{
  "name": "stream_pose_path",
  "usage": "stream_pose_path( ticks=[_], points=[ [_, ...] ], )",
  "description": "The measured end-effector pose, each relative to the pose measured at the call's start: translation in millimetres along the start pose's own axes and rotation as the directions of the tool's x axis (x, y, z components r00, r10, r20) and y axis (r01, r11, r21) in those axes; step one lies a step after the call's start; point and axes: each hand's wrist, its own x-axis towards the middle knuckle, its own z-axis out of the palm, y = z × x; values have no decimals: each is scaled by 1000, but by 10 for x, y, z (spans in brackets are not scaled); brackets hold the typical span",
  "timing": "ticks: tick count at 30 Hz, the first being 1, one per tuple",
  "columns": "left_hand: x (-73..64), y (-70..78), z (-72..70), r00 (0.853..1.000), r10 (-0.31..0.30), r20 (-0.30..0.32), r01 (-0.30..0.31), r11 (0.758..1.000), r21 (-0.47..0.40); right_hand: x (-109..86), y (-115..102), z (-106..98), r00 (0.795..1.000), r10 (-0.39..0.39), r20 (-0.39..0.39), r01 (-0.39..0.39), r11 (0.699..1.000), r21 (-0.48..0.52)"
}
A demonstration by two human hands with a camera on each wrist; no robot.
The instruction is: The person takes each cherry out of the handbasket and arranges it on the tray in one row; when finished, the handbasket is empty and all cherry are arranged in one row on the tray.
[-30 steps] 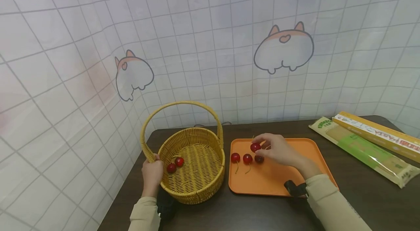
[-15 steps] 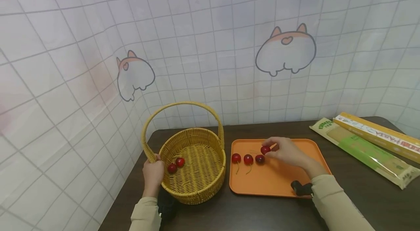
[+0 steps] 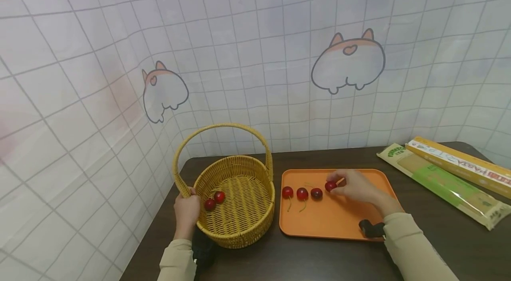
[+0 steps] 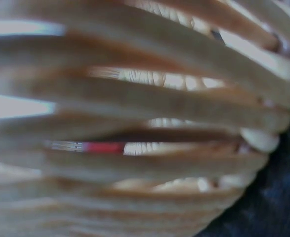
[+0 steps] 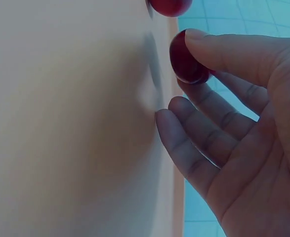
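Observation:
My right hand (image 3: 355, 188) pinches a dark red cherry (image 3: 330, 186) low over the orange tray (image 3: 319, 223). In the right wrist view, thumb and fingertips hold this cherry (image 5: 183, 61) close to the tray, with the other fingers spread below. To its left three cherries lie in a row on the tray: one dark (image 3: 316, 193), then two with green stems. My left hand (image 3: 186, 210) grips the yellow wicker basket (image 3: 235, 241) at the foot of its handle. Two red cherries lie inside the basket. Blurred wicker strands (image 4: 135, 103) fill the left wrist view, with red showing through a gap.
A green pasta packet (image 3: 443, 181) and a yellow pasta box (image 3: 459, 159) lie at the right of the dark table (image 3: 279, 259). Behind it hangs a white gridded cloth (image 3: 255, 72) with cartoon drawings. A black strap (image 3: 371, 228) sits at the right wrist.
My right hand has moved the held cherry rightward and lower, from above the dark cherry to the right end of the row. The left hand stays on the basket.

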Motion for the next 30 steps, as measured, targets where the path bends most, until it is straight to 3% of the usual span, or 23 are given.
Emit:
stream_pose_path(
  ticks=[18,30],
  points=[
    [0,-1,8,1000,-14,8,14,1000,-7,-21,-8,20,994,-12,107,12,1000,2],
    [1,6,4,1000,-23,5,23,1000,4,-7,3,17,993,-18,118,17,1000,8]
  ],
)
